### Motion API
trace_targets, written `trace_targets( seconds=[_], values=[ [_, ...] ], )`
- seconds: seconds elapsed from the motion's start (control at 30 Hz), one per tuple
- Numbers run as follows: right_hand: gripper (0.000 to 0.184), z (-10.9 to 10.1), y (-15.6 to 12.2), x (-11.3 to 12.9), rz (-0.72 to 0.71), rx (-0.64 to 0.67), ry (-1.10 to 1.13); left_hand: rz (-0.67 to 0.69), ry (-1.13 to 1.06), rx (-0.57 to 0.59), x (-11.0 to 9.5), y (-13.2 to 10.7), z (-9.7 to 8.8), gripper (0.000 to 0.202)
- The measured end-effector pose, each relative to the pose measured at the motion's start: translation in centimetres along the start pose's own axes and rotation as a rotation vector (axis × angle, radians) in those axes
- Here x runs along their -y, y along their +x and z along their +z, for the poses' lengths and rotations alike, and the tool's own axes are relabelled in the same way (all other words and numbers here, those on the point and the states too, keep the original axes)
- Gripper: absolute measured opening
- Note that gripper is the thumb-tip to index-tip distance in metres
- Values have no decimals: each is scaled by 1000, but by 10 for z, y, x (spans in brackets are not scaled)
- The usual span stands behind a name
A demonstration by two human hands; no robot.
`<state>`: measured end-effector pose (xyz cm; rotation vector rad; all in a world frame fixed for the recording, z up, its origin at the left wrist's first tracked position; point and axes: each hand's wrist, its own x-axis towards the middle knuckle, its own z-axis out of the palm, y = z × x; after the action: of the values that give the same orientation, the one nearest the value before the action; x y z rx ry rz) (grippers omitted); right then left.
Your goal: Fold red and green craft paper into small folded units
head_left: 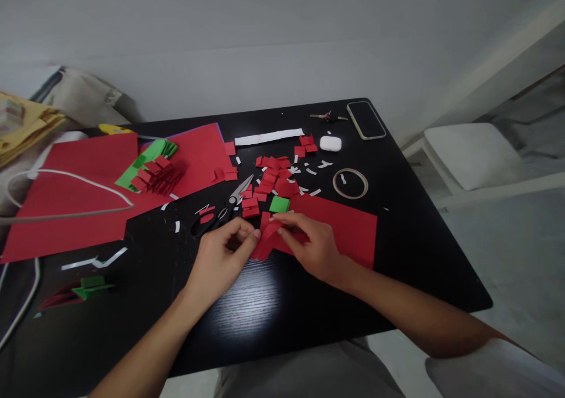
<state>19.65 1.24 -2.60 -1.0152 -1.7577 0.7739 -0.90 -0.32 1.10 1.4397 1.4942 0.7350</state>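
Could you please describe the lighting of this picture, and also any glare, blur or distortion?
Head view: lighting dim and greyish; bright glare on the black table, just below the folded red paper between left hand and right hand; red-and-green paper at lower left looks soft; right forearm looks stretched, probably wide-lens distortion.

The scissors point(233, 199) have smooth metal blades and plastic-looking handles. Beneath them, the surface point(309, 309) is smooth and glossy. Right of them, the held strip point(267, 239) is matt paper; farther right, the case point(331, 143) resembles smooth plastic, the phone point(366, 120) glass.
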Motion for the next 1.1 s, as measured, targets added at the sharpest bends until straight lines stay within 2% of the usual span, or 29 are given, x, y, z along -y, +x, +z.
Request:
trace_targets(
  seconds=[0.2,0.37,0.63,0.87,1.1],
  values=[
    [26,0,0,-1,-25,0,-47,-51,-149,104,-3,2,-1,30],
    [26,-1,0,0,-51,11,-52,-136,-287,86,-6,2,-1,31],
    [25,-1,0,1,-50,-4,-60,-111,-222,52,-5,-5,3,30],
    [26,1,-3,4,-98,8,-60,-87,-175,96,-1,-3,5,29],
    [30,-1,-3,4,-122,78,-37,-45,-163,45,-3,0,8,20]
  ],
)
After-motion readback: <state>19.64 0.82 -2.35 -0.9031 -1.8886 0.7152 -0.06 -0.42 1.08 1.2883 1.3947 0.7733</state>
